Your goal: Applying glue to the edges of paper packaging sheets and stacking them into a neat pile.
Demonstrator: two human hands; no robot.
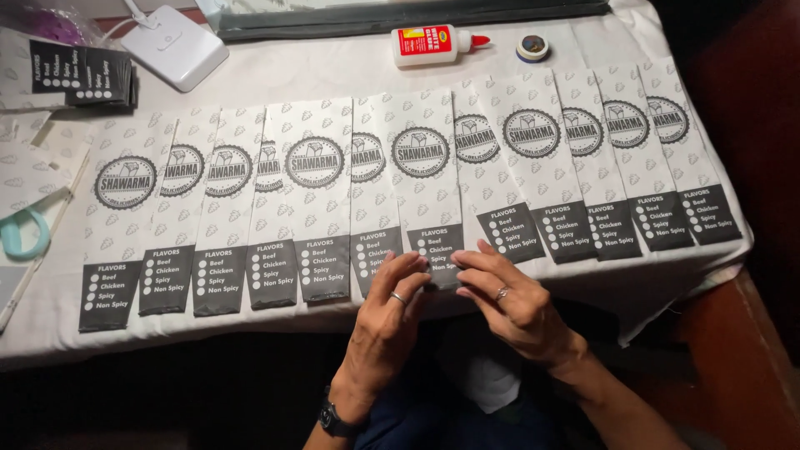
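Note:
A row of several white paper sleeves with a round black emblem and a black lower panel lies overlapping across the white table (333, 75). My left hand (393, 304) and my right hand (508, 296) meet at the bottom edge of one middle sleeve (422, 179). The fingertips of both hands pinch its black lower end near the table's front edge. Each hand wears a ring, and a dark watch sits on my left wrist.
A white glue bottle (433, 43) with a red cap lies at the back, next to a small round tape roll (532, 47). A white flat device (173, 43) and a stack of sleeves (79, 73) sit back left. Light-blue scissor handles (23, 233) lie at left.

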